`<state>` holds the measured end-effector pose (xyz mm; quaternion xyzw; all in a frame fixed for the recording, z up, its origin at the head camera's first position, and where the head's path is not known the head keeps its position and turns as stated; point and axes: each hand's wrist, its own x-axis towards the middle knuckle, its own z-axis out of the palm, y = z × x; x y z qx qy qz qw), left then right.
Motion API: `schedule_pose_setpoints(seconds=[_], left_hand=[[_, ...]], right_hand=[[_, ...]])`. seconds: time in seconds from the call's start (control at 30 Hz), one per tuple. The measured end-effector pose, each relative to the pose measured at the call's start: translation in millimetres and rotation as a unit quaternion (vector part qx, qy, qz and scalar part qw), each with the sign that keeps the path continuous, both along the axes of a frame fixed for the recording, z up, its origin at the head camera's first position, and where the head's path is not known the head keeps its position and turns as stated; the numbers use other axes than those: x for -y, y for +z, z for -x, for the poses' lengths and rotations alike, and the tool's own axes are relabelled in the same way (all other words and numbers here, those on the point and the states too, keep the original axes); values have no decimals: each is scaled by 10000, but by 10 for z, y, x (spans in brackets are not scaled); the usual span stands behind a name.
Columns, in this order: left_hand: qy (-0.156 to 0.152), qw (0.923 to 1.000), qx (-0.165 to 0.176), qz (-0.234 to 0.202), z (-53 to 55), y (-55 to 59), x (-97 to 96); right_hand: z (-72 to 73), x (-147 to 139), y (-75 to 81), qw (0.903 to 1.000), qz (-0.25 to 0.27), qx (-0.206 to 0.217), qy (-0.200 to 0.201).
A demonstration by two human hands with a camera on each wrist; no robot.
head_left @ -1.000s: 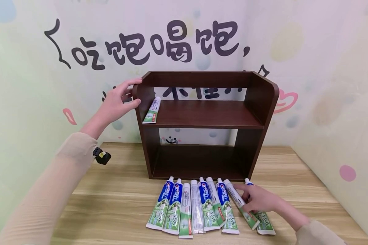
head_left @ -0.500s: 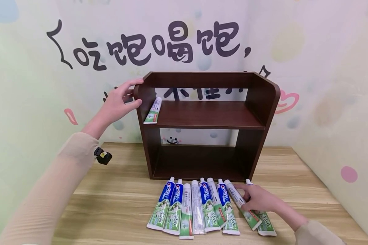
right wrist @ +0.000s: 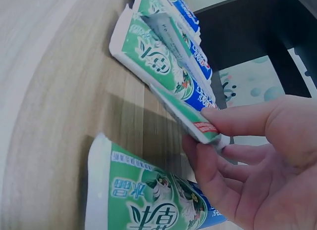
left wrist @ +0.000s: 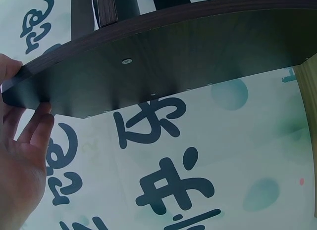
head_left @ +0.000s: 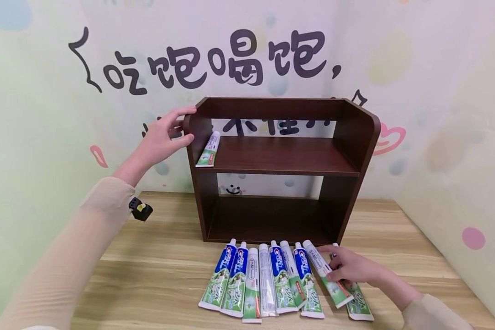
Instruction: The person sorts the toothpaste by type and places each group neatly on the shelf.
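My left hand (head_left: pixel 158 140) grips the upper front edge of the left side panel of a dark brown two-tier shelf (head_left: pixel 286 156). In the left wrist view, the thumb and fingers lie on opposite faces of that panel. My right hand (head_left: pixel 356 266) pinches a white-and-green toothpaste tube (head_left: pixel 327 275) between thumb and fingers, just before the shelf. The right wrist view shows this tube (right wrist: pixel 183 114) tipped up on its edge, its cap end hidden by the fingers. A blue-and-green toothpaste tube (head_left: pixel 360 305) lies partly under the right hand.
Several more toothpaste tubes (head_left: pixel 251 284) lie side by side on the wooden table (head_left: pixel 148 275), caps toward the shelf. One white-and-green tube (head_left: pixel 208 150) lies on the upper tier at the left. A wall with black lettering (head_left: pixel 247 55) stands behind.
The tube in my right hand has turned and lifted slightly, showing more of its printed face. My left hand stays on the shelf panel. The whole head view has shifted a little.
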<state>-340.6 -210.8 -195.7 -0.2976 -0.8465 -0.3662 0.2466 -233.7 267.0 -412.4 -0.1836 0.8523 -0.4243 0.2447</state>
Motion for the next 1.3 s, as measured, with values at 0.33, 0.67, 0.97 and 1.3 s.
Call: schedule_pose_setpoints(seconds=[0.33,0.67,0.97,1.3], left_hand=[[-68,9996,70,261,53,51,51],[-292,9968,518,533,119,155,89],[-369,9962,665,416,116,155,108],[-264,9969,583,455,115,141,102]], right_hand=[[-17,39,116,9982,584,114,1],[-73,146,336,9969,704,-70,352],[-102,288,657,9932,957,-315,590],[-67,538,1092,9914,950,-588,674]])
